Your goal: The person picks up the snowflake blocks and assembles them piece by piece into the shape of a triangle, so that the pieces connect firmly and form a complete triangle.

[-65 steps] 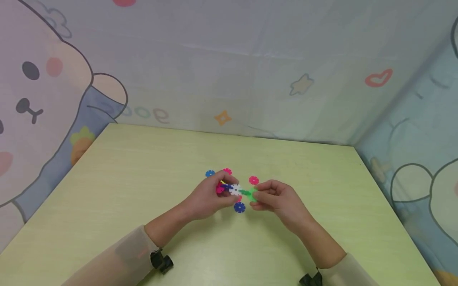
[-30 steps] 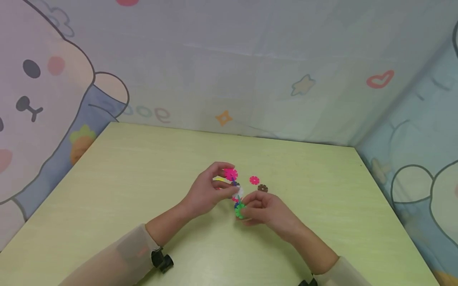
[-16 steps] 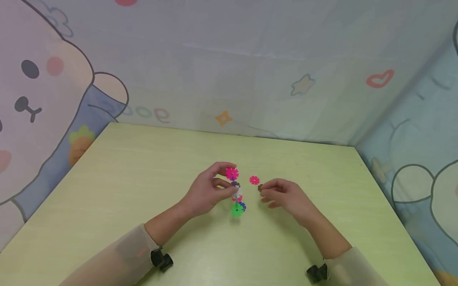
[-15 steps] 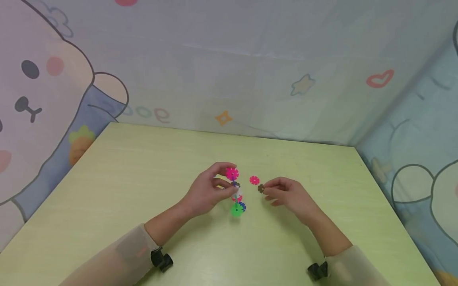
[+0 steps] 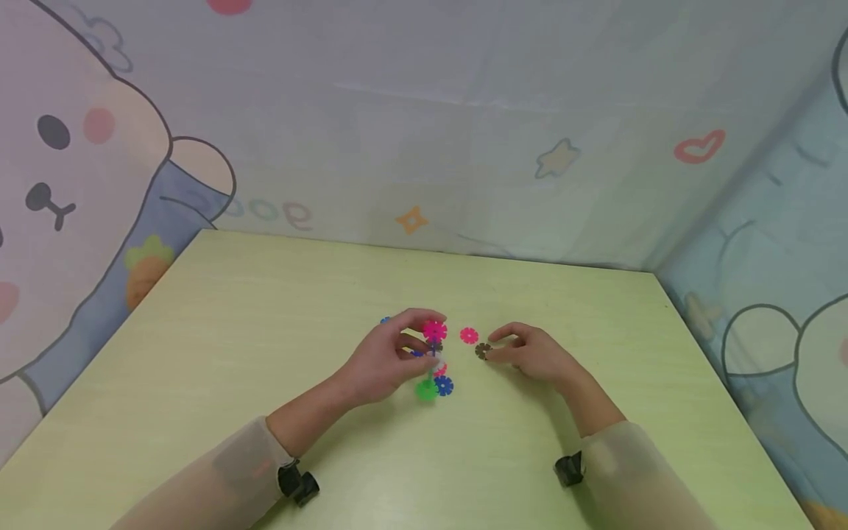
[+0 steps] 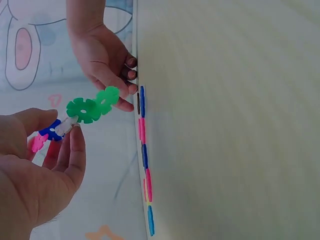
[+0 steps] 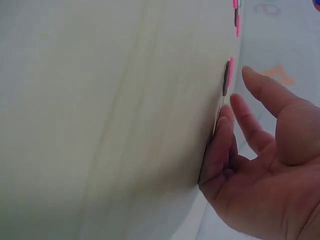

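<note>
My left hand (image 5: 377,372) pinches a linked chain of snowflake discs above the table. In the left wrist view the chain runs from a pink disc (image 6: 38,142) through a blue disc (image 6: 51,131) and a white disc (image 6: 65,126) to two green discs (image 6: 83,110). In the head view its green end points toward the person. My right hand (image 5: 539,357) reaches low over the table, thumb and forefinger apart, fingertips right at the edge of a brown disc (image 5: 483,351). The right wrist view shows that disc (image 7: 225,80) flat, just beyond the fingers.
A loose pink disc (image 5: 469,336) lies behind the brown one. A dark blue disc (image 5: 444,386) is near the green end of the chain. More loose discs lie partly hidden behind the left hand, among them a blue one (image 5: 385,321). A printed cloth hangs behind the table (image 5: 278,294).
My right hand has let go of the chain's green end and moved right to the brown disc. The chain has turned from sideways to pointing toward the person, still in my left hand.
</note>
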The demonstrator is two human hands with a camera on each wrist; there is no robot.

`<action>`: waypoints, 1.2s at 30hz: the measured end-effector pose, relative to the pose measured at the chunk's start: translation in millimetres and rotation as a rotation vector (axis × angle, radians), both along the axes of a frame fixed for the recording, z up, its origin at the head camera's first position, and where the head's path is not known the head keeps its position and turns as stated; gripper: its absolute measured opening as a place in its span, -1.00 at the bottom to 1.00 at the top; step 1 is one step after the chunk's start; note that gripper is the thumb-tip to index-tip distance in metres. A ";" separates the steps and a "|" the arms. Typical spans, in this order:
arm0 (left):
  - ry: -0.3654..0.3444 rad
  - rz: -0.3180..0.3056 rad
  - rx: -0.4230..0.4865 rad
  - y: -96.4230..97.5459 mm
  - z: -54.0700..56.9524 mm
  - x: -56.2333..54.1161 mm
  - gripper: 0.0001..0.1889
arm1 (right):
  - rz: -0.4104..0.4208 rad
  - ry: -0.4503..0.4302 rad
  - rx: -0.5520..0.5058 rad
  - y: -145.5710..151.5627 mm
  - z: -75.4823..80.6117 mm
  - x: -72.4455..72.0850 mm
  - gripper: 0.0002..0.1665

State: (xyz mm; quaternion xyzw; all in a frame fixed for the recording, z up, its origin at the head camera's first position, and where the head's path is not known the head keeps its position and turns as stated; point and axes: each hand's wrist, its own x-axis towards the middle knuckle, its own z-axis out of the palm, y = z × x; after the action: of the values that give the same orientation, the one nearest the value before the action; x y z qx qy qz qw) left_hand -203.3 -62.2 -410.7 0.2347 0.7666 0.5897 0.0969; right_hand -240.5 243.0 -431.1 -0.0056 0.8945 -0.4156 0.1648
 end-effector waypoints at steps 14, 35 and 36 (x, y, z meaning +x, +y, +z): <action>-0.015 -0.007 0.050 0.3 0.4 3.9 -0.39 | 0.107 0.064 0.108 -15.4 2.5 19.0 -0.62; -0.011 -0.059 0.025 1.0 2.2 5.0 -0.42 | -0.026 -0.027 -0.734 -45.1 40.4 49.7 -0.51; -0.003 -0.065 0.025 1.5 1.5 4.7 -0.42 | -0.031 -0.032 -0.737 -45.7 40.3 49.8 -0.51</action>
State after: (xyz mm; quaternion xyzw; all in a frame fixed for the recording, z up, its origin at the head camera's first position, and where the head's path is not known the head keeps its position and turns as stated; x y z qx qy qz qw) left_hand -198.7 -60.7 -409.2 0.2599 0.7509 0.5963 0.1144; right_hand -190.7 197.3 -390.8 -0.0446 0.6822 -0.7122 0.1593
